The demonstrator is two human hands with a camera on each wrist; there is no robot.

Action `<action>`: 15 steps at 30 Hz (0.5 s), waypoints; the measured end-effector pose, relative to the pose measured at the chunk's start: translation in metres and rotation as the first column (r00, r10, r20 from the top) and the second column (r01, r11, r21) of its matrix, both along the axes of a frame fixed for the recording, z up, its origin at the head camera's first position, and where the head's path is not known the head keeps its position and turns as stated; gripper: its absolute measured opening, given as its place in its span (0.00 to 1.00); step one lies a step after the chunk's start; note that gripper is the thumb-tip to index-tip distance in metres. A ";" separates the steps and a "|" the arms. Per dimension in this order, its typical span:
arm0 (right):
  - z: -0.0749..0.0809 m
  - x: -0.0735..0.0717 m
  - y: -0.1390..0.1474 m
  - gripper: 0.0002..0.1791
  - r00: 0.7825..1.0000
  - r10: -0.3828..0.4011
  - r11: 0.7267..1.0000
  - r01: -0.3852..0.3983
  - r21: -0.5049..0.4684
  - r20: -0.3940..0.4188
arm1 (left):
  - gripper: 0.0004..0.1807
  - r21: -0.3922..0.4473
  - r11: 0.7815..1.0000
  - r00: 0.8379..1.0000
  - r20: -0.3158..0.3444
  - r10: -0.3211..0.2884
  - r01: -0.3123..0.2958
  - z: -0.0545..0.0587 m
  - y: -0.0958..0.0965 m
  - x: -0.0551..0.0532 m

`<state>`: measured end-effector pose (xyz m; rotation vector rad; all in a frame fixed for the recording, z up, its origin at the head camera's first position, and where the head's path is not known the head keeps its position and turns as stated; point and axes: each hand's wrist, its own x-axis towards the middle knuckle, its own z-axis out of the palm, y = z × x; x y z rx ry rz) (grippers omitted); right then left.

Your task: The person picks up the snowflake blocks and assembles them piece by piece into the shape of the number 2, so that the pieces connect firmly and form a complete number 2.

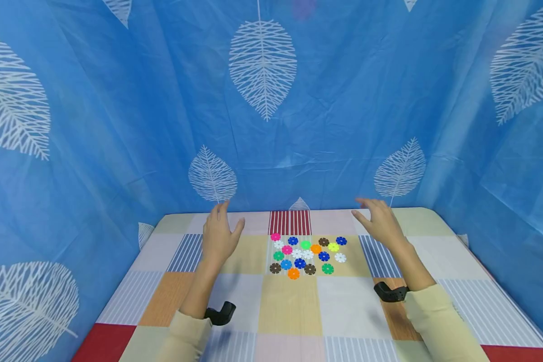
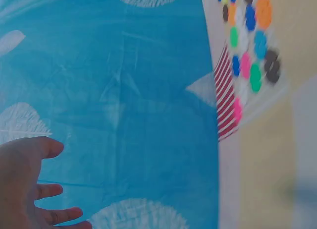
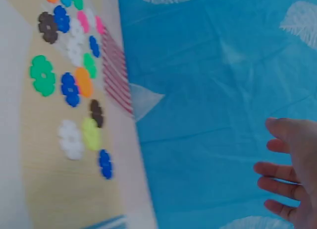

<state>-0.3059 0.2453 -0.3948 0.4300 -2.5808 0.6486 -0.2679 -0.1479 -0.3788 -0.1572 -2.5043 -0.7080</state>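
Note:
Several flat, notched plastic discs lie spread on the patchwork cloth in the middle of the head view, among them an orange disc, a green disc, a yellow disc and a pink disc. To their left my left hand is raised above the cloth, fingers extended and thumb apart, holding nothing. My right hand is held up to their right, its fingers loosely bent and nothing in them. Both hands are apart from the discs.
A patchwork cloth covers the table. Blue curtains with white leaf prints hang behind it and along both sides. Each wrist wears a black camera mount, the left mount and the right mount.

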 end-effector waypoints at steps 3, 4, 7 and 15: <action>-0.017 -0.005 -0.002 0.22 1.000 -0.005 0.998 0.005 -0.070 0.006 | 0.30 0.081 0.997 1.000 -0.004 -0.010 0.010 -0.015 0.011 0.004; -0.022 -0.006 -0.003 0.21 1.000 -0.006 0.995 0.007 -0.095 0.011 | 0.29 0.104 0.994 1.000 -0.007 -0.011 0.012 -0.020 0.015 0.004; -0.040 -0.011 -0.004 0.19 1.000 -0.014 0.985 0.018 -0.171 0.026 | 0.26 0.175 0.984 1.000 -0.004 -0.024 0.024 -0.036 0.025 0.006; -0.087 -0.020 -0.006 0.21 0.994 -0.008 0.947 0.041 -0.319 0.106 | 0.23 0.332 0.940 0.988 0.096 -0.121 0.083 -0.088 0.039 0.005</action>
